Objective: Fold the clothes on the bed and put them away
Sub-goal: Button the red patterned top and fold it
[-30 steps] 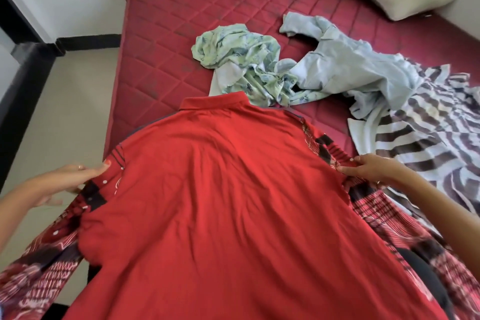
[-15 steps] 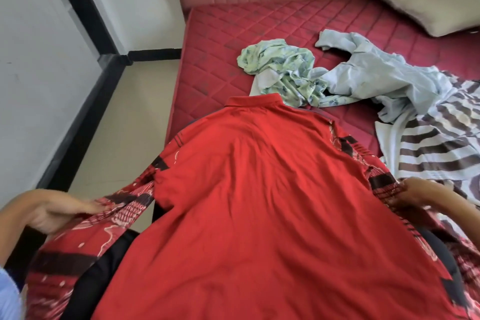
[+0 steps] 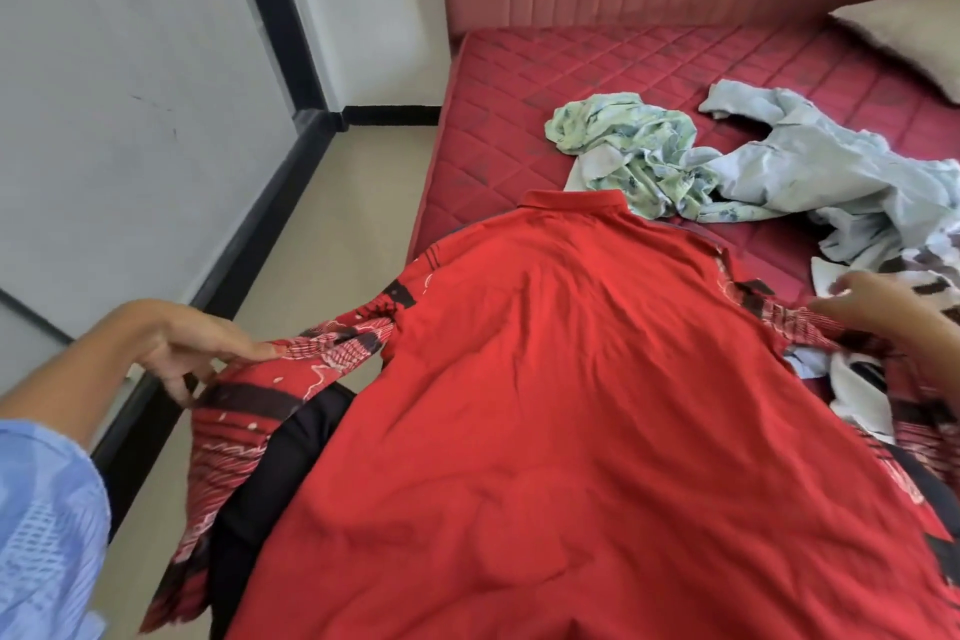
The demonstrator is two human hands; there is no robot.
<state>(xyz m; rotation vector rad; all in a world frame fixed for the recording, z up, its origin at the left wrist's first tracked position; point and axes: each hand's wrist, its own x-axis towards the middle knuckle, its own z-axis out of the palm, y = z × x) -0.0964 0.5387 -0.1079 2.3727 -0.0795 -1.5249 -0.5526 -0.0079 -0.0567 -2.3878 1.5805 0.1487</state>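
— red shirt (image 3: 571, 405) first: where is it lying?

— it is lying back-up across the near left corner of the bed (image 3: 649, 62), its collar pointing far, its long axis running near to far, its hem reaching toward the camera.

— and the hands?

— the left hand (image 3: 192, 348) is reaching in from the left, fingers pinching the patterned left sleeve (image 3: 291, 379) and holding it out off the bed's edge. the right hand (image 3: 872, 307) is hovering at the right sleeve, blurred, so i cannot tell whether it is gripping.

— any writing showing?

— nothing readable. a green floral garment (image 3: 628, 146) and a pale blue shirt (image 3: 831, 172) are lying crumpled beyond the collar.
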